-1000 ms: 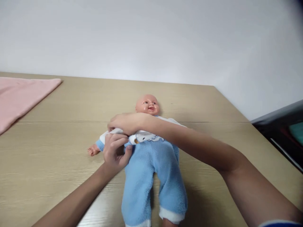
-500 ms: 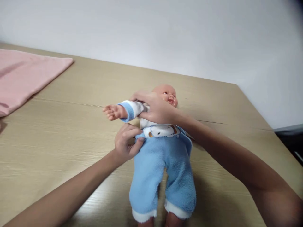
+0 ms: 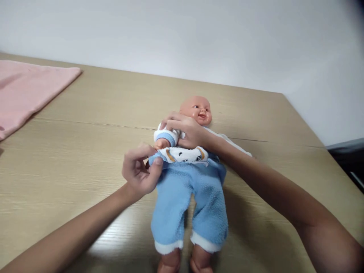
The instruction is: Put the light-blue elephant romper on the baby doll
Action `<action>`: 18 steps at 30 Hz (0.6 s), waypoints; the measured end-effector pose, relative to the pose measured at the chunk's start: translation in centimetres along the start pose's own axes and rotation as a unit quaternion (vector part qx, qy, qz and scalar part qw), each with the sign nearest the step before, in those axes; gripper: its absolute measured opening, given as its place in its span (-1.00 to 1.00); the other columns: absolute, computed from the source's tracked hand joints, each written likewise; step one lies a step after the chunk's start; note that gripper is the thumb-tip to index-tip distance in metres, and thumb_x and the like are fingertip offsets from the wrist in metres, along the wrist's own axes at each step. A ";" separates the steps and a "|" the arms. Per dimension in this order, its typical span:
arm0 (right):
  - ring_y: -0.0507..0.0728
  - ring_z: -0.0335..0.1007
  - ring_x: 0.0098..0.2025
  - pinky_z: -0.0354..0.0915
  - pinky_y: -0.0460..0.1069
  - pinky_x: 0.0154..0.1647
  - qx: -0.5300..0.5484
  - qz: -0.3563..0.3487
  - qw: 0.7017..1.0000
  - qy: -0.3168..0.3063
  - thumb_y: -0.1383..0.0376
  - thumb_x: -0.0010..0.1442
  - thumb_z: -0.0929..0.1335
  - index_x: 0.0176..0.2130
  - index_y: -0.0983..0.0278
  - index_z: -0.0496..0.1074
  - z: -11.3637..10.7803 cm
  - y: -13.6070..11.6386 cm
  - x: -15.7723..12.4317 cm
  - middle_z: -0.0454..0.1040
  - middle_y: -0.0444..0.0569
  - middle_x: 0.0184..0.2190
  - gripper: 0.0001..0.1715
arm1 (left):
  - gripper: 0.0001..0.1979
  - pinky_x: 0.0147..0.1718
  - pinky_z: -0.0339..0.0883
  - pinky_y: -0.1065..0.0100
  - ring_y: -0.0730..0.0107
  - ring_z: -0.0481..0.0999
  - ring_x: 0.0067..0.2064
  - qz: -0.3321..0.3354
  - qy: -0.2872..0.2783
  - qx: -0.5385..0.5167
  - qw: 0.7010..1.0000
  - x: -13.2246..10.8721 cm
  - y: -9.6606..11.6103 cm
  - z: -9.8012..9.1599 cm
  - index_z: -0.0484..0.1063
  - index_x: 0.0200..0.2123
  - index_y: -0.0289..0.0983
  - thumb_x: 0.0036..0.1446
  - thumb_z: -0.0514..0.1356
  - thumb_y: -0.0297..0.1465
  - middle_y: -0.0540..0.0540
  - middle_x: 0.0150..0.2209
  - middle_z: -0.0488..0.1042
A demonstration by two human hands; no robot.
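Observation:
A baby doll (image 3: pixel 196 104) lies face up on the table, its legs toward me. It wears blue fleece overalls (image 3: pixel 173 201) with white cuffs and a white bib (image 3: pixel 187 154) with an animal face, over a white top. My left hand (image 3: pixel 142 168) pinches the side edge of the overalls at the bib between thumb and fingers, pulling it outward. On the doll's chest, my right hand (image 3: pixel 189 131) grips the white sleeve (image 3: pixel 166 132) with the blue band. The doll's small hand (image 3: pixel 161 144) points down beside the bib. Its other arm is mostly hidden behind my right forearm.
A pink cloth (image 3: pixel 31 89) lies flat at the table's back left. The wooden table (image 3: pixel 85 159) meets a pale wall (image 3: pixel 182 41) behind. A dark object (image 3: pixel 348 163) stands beyond the right edge.
The doll's sleeved arm has gone from stretched out sideways to bent downward by the bib. My left hand has moved left, drawing the overalls' edge outward. My right hand stays on the sleeve.

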State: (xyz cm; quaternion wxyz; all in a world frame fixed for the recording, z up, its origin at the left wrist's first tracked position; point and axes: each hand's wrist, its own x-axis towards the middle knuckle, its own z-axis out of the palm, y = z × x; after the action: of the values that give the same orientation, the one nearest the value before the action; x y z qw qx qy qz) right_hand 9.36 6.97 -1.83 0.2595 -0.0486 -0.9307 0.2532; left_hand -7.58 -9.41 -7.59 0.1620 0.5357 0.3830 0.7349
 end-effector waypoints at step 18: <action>0.22 0.51 0.26 0.36 0.06 0.38 0.170 0.148 0.965 -0.135 0.30 0.41 0.40 0.02 0.24 0.61 -2.6 -1.2 0.9 0.62 0.12 0.20 -0.76 | -0.71 -0.24 0.36 0.42 0.41 0.48 -0.27 -0.315 -0.122 0.006 0.941 7.1 1.3 -0.3 0.52 -0.24 -0.21 0.27 0.48 -0.17 0.01 -0.32 0.54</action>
State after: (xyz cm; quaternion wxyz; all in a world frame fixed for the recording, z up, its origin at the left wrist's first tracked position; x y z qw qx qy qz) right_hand 9.92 7.26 1.13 0.0954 -0.1060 -0.8826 0.4479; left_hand -10.25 -5.76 -1.94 0.4275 0.4747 0.5134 0.5730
